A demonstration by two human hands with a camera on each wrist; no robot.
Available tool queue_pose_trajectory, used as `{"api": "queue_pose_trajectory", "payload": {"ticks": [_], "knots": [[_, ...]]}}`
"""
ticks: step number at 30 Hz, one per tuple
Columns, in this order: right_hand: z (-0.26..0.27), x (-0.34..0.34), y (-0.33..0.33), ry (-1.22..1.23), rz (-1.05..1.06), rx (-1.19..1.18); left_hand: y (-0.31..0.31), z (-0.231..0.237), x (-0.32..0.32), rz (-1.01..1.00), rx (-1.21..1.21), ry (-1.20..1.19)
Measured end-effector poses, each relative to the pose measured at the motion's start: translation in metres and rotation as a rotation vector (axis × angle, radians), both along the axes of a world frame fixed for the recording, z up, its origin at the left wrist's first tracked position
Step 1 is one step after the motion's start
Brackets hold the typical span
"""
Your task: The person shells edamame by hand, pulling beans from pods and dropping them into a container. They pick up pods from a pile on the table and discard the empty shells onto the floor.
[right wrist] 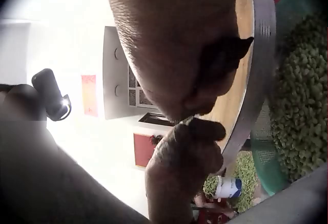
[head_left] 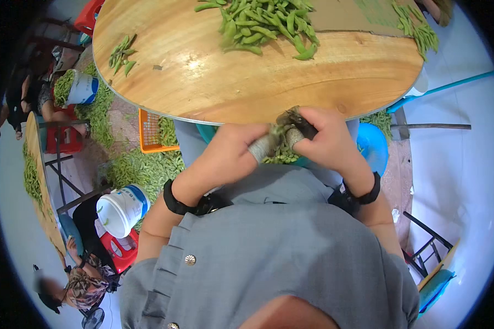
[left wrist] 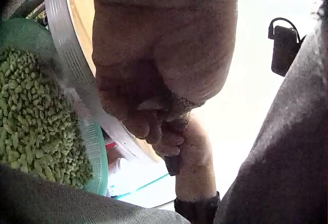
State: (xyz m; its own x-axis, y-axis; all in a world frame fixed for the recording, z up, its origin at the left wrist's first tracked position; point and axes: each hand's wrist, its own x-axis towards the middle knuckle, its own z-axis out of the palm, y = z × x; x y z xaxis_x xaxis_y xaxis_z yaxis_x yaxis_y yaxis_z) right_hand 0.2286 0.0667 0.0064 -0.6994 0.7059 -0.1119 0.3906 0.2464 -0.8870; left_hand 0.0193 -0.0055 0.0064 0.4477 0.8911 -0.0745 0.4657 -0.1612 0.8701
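Both hands meet at the table's near edge, above a green mesh basket (left wrist: 104, 170) of shelled green beans (left wrist: 36, 124). My left hand (head_left: 237, 147) has its thumb wrapped in pale tape and pinches a small green bean pod (head_left: 278, 130), mostly hidden by the fingers. My right hand (head_left: 329, 138), with a wrapped digit as well, curls round a dark, pointed thing (right wrist: 225, 54) whose kind I cannot tell. In the right wrist view, the fingertips of both hands come together.
Green pods (head_left: 258, 24) are heaped on the round wooden table (head_left: 175, 88), with cardboard (head_left: 362, 22) behind. An orange crate (head_left: 148, 134), a white bucket (head_left: 118, 211) and a blue basin (head_left: 373, 148) stand below. Pods cover the floor (head_left: 148, 170). Another person (head_left: 85, 279) sits at left.
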Motion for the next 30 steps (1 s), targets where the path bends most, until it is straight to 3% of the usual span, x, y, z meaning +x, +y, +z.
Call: {"api": "queue_pose_trajectory", "payload": {"ticks": [2, 3, 5, 6, 8, 9, 10, 11, 12, 13, 14, 15, 16, 18, 19, 21, 26, 28, 30], "knots": [[-0.010, 0.000, -0.002, 0.037, -0.041, 0.298, -0.003, -0.003, -0.002, 0.400, -0.238, -0.380], [-0.011, -0.002, -0.003, 0.043, -0.032, 0.300, -0.002, -0.002, -0.004, 0.410, -0.234, -0.377], [-0.013, -0.005, -0.005, 0.058, -0.037, 0.324, 0.002, -0.003, -0.008, 0.545, -0.420, -0.776], [-0.013, -0.012, -0.009, 0.059, -0.032, 0.324, 0.002, -0.003, -0.007, 0.513, -0.408, -0.868], [-0.013, -0.033, -0.017, 0.388, -0.214, 0.010, 0.000, -0.007, -0.005, 0.524, -0.358, -0.773], [-0.007, -0.035, -0.017, 0.388, -0.212, 0.016, 0.001, -0.009, -0.003, 0.531, -0.309, -0.678], [0.003, -0.036, -0.017, 0.403, -0.237, -0.268, 0.001, -0.011, -0.002, 0.531, -0.306, -0.680], [0.009, -0.037, -0.016, 0.413, -0.258, -0.552, 0.002, -0.014, -0.001, 0.526, -0.341, -0.828], [0.010, -0.037, -0.015, 0.413, -0.255, -0.549, 0.003, -0.014, 0.000, 0.519, -0.378, -0.975], [0.011, -0.035, -0.014, 0.399, -0.240, -0.487, 0.003, -0.012, 0.001, 0.519, -0.375, -0.976], [0.011, -0.033, -0.013, 0.384, -0.225, -0.427, 0.002, -0.009, 0.002, 0.572, -0.210, -0.886], [0.013, -0.030, -0.010, 0.382, -0.224, -0.429, 0.002, -0.004, 0.003, 0.622, -0.049, -0.793], [0.015, -0.025, -0.006, 0.300, -0.192, -0.488, 0.001, 0.003, 0.000, 0.623, -0.052, -0.795], [0.024, -0.018, -0.002, 0.216, -0.162, -0.547, 0.002, 0.018, -0.010, 0.438, 0.524, 0.009], [0.029, -0.015, 0.000, 0.199, -0.141, -0.549, 0.002, 0.017, -0.014, 0.438, 0.526, 0.007], [0.031, -0.013, 0.001, 0.180, -0.115, -0.547, 0.002, 0.015, -0.017, 0.167, 0.438, 0.207], [0.035, -0.017, -0.002, 0.268, -0.151, -0.483, 0.002, 0.009, -0.013, 0.142, 0.293, -0.001], [0.032, -0.018, -0.004, 0.272, -0.161, -0.425, -0.001, 0.003, -0.007, 0.329, -0.065, -0.345], [0.032, -0.017, -0.005, 0.277, -0.164, -0.364, 0.000, 0.005, -0.008, 0.389, -0.135, -0.456]]}}
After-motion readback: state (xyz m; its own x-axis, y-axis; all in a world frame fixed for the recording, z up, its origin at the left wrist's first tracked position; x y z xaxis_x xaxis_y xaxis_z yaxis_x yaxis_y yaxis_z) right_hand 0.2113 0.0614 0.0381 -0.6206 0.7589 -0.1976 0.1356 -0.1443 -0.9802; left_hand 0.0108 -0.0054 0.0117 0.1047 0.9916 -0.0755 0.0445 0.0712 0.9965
